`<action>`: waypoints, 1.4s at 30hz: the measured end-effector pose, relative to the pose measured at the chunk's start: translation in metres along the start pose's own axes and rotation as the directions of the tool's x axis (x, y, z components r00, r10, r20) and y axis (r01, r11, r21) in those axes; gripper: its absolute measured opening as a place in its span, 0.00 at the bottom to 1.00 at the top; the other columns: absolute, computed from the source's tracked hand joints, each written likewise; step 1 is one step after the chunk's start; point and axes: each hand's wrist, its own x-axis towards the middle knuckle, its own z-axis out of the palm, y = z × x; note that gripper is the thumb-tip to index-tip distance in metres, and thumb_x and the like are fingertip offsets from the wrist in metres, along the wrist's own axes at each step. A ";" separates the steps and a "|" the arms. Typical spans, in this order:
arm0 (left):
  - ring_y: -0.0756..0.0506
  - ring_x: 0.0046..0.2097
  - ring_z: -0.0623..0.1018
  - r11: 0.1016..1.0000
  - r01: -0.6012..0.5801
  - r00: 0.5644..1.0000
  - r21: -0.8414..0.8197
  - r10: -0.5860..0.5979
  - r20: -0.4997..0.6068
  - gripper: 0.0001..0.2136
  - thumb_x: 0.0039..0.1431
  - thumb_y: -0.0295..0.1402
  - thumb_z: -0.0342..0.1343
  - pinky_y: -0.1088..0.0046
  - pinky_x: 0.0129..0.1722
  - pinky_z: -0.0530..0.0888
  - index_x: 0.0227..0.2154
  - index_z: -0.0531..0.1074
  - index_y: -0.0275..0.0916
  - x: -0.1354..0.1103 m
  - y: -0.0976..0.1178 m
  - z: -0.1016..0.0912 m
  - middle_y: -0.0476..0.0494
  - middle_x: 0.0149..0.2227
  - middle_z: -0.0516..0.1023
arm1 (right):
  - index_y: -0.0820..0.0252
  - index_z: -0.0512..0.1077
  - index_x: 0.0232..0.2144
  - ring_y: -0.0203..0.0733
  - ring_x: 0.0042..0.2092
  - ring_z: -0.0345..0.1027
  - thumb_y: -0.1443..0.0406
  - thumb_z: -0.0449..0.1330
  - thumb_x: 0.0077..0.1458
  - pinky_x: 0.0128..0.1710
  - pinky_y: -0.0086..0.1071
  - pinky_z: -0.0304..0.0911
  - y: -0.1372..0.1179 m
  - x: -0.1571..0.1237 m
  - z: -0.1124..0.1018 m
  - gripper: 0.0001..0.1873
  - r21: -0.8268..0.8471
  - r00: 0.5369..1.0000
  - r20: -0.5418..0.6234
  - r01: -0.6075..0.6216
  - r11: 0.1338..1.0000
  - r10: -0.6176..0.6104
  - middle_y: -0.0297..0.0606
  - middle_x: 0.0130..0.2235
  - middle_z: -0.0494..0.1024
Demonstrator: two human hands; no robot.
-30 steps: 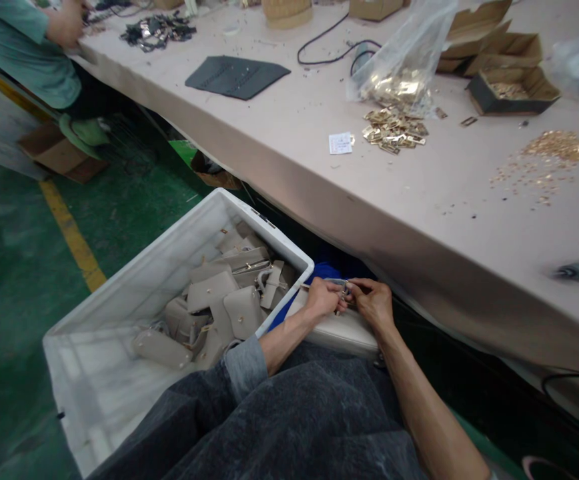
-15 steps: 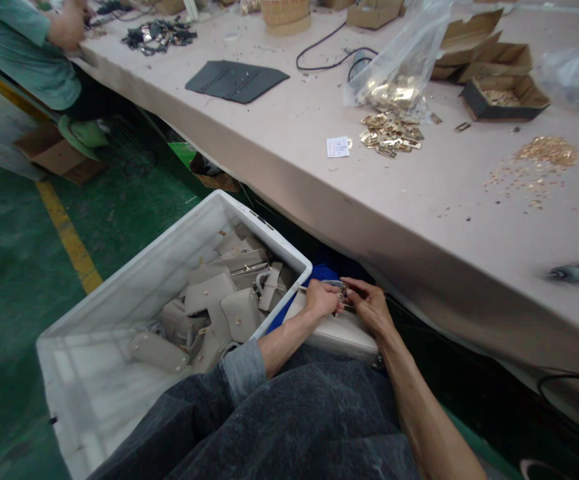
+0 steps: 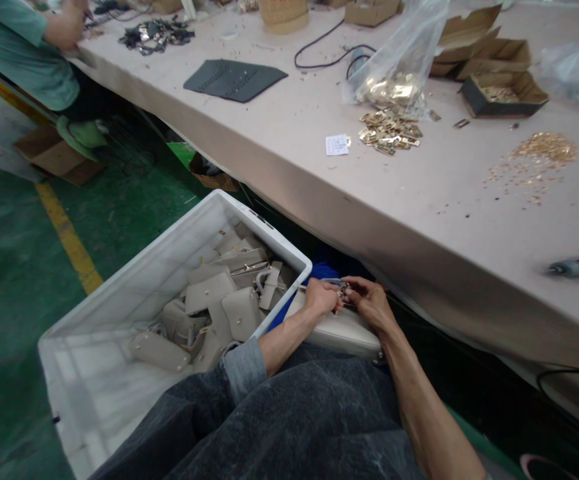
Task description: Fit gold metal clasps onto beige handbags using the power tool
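Pinching metal fitting [image 3: 342, 289] | left hand [image 3: 321, 298] at its 9 o'clock, right hand [image 3: 369, 305] at 3, equally near | beige handbag [image 3: 337, 333] beneath, long axis 10–4 o'clock

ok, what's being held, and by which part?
Left hand and right hand pinch a small metal fitting at the top edge of the beige bag.

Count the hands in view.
3. The left hand and right hand meet on the pale bag in the lap. A co-worker's hand is at the far-left end of the table. Another may be hidden past the frame's edge.
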 end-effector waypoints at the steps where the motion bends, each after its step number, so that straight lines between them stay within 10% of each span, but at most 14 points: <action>1: 0.48 0.19 0.76 1.000 0.001 1.000 0.002 -0.001 0.000 0.10 0.52 0.18 0.62 0.75 0.20 0.76 0.37 0.84 0.28 -0.001 0.000 0.000 0.44 0.20 0.78 | 0.57 0.80 0.51 0.45 0.42 0.77 0.58 0.64 0.57 0.46 0.37 0.72 -0.002 0.000 -0.004 0.20 0.002 1.000 0.023 -0.001 1.000 0.001 0.41 0.45 0.83; 9: 0.50 0.15 0.71 1.000 0.001 0.999 0.010 -0.001 0.047 0.14 0.52 0.16 0.57 0.75 0.19 0.73 0.40 0.83 0.25 -0.006 0.002 -0.005 0.46 0.17 0.75 | 0.59 0.78 0.56 0.47 0.45 0.76 0.52 0.67 0.57 0.49 0.39 0.69 -0.006 0.002 -0.026 0.28 -0.035 0.969 0.248 0.030 0.999 -0.020 0.42 0.46 0.83; 36: 0.51 0.17 0.73 0.995 -0.026 0.993 0.096 0.015 0.117 0.03 0.55 0.25 0.67 0.77 0.20 0.73 0.29 0.82 0.29 -0.018 0.013 -0.011 0.45 0.19 0.77 | 0.62 0.82 0.44 0.44 0.37 0.76 0.49 0.69 0.53 0.42 0.37 0.70 0.000 -0.001 -0.018 0.25 0.029 0.988 0.156 0.018 0.999 -0.022 0.42 0.36 0.83; 42: 0.52 0.15 0.68 0.990 -0.088 0.992 0.112 0.076 0.105 0.08 0.50 0.30 0.70 0.78 0.16 0.68 0.24 0.79 0.32 -0.036 0.029 -0.009 0.46 0.18 0.75 | 0.57 0.81 0.49 0.46 0.37 0.76 0.51 0.65 0.57 0.42 0.40 0.72 -0.038 -0.028 -0.015 0.23 -0.124 0.995 0.053 0.086 0.989 -0.080 0.40 0.38 0.83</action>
